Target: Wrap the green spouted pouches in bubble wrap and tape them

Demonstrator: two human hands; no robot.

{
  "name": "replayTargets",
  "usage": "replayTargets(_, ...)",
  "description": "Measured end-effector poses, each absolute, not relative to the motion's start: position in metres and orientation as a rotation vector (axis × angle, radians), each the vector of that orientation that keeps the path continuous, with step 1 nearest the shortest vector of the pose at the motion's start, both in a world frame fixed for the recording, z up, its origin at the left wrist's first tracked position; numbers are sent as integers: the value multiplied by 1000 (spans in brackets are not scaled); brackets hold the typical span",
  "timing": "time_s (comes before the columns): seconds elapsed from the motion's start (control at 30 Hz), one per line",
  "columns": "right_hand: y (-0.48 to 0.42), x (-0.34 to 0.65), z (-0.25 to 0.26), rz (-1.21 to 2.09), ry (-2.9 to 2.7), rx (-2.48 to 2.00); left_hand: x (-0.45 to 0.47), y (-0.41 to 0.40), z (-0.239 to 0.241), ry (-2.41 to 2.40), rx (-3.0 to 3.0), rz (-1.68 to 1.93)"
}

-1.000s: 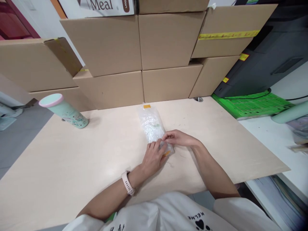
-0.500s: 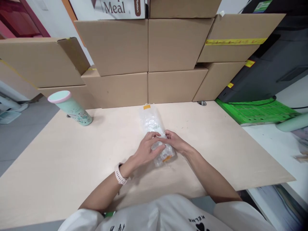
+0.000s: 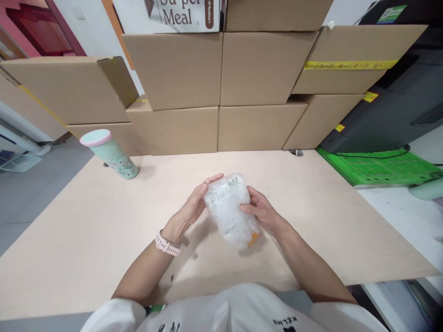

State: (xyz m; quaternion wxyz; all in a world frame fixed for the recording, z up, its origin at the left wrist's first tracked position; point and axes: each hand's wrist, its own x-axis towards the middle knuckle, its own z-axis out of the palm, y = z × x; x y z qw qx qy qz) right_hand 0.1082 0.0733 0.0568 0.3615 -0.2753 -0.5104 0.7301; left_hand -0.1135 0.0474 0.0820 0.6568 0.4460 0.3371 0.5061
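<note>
A bundle in clear bubble wrap [image 3: 230,212] is tilted up over the table in front of me, between my two hands. Orange tape [image 3: 254,238] shows at its lower right corner, and a faint green print is near the top. What is inside is hidden by the wrap. My left hand [image 3: 194,202] grips the bundle's upper left edge, its fingers fairly straight and partly behind it. On the right side, my right hand [image 3: 262,210] clasps it with the thumb in front and the fingers behind.
A mint-green tumbler with a pink rim [image 3: 112,157] stands at the table's left. Stacked cardboard boxes [image 3: 187,131] line the back edge. To the right are a green plastic crate [image 3: 380,168] and a large dark case [image 3: 387,101].
The bubble-wrapped bundle lay stretched out on the table under both hands; now it is lifted, tilted and looks shorter. My hands have moved apart to its two sides.
</note>
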Motion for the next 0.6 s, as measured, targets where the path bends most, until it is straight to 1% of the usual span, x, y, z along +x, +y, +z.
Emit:
replayTargets(0.07,75,106,55,1815,-1230,-761,-103,44,78,743,922,1180)
replayTargets(0.17,78,100,46,1718,-1153,-853,-88,42,66,837,841,1269)
replayTargets(0.27,83,97,35,1573,-1246,-1057,-81,47,45,1018,631,1245)
replayTargets(0.33,86,98,29,1328,-1472,-1279,-82,52,33,1103,597,1168)
replayTargets(0.37,88,100,28,1129,-1600,-1380,-83,54,29,1150,652,1155)
replayTargets(0.43,88,103,28,678,-1818,-1443,-88,56,26,1314,919,1190)
replayTargets(0.5,87,103,30,340,-1996,-1334,-90,54,31,1574,1352,1238)
replayTargets(0.6,82,100,30,127,-2241,-1178,-88,45,40,1827,2036,1111)
